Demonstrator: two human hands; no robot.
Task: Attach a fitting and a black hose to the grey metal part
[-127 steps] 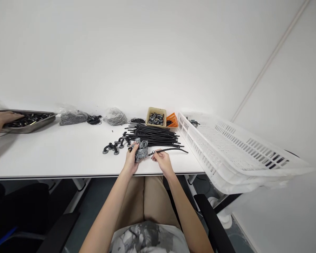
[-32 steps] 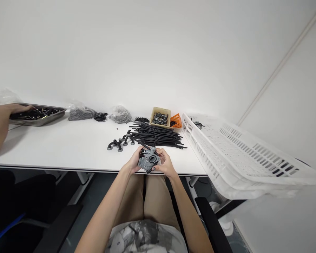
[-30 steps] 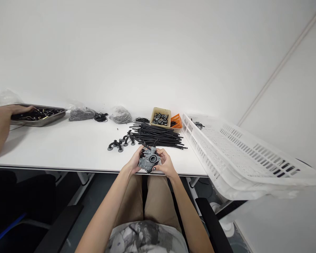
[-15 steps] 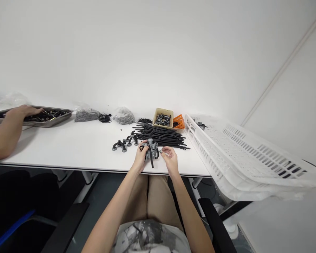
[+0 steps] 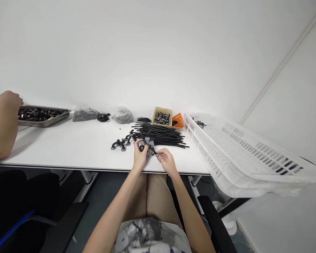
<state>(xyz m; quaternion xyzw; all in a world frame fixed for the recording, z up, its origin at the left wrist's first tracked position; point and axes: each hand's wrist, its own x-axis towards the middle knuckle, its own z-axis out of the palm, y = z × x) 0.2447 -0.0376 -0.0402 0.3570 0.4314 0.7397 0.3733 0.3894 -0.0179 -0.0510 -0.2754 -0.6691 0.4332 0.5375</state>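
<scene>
My left hand (image 5: 139, 156) is closed around a small grey metal carburettor body (image 5: 144, 146) held just above the white table's (image 5: 68, 151) front edge. A thin black hose (image 5: 152, 150) runs from that body down to my right hand (image 5: 166, 160), whose fingertips pinch the hose's end. Behind them lies a pile of black hoses (image 5: 160, 135). Left of it are several black U-shaped fittings with grey ends (image 5: 122, 142).
A tan box of small metal parts (image 5: 162, 117) and an orange basket (image 5: 178, 120) stand at the back. A large white slatted crate (image 5: 239, 151) juts off the right. Bagged parts (image 5: 122, 115) and a steel tray (image 5: 40, 116) lie left, where another person's hand (image 5: 7, 102) hovers.
I turned the grey body in both hands, then lowered it to the table. My right hand let go of the body and now pinches the hose end. The other person's hand left the tray.
</scene>
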